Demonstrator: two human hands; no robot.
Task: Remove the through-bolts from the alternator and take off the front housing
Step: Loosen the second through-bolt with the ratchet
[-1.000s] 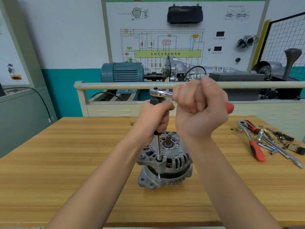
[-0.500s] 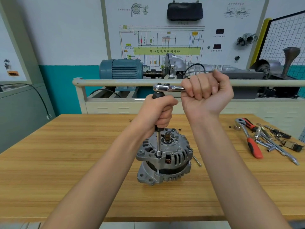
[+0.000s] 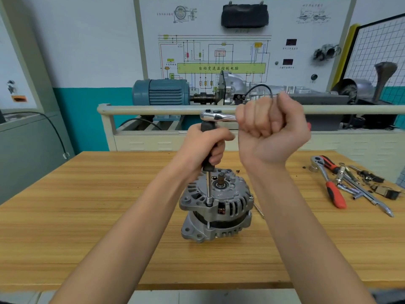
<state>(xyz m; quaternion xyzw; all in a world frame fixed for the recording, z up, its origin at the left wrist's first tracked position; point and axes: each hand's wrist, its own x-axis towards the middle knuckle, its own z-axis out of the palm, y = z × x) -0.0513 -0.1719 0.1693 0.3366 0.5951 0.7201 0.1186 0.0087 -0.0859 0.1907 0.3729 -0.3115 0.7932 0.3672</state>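
Grey cast-metal alternator (image 3: 215, 207) upright on wooden bench (image 3: 87, 216), below both hands.
Left hand (image 3: 202, 148) grips the black extension handle (image 3: 208, 166); right hand (image 3: 271, 128) grips the chrome ratchet wrench (image 3: 217, 116).

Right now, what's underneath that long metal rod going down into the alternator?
The extension rod ends in a small socket seated on the alternator front housing's edge. The bolt head beneath is covered. Below the flange, a thin bolt shank shows.

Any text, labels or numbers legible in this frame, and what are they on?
"自动变速器控制电脑": on the yellow-green bar of the wall wiring diagram board.
Small captions elsewhere on the board, and the two dark displays: too small or blurred to read.
Alternator, ratchet, spare tools: no readable markings.
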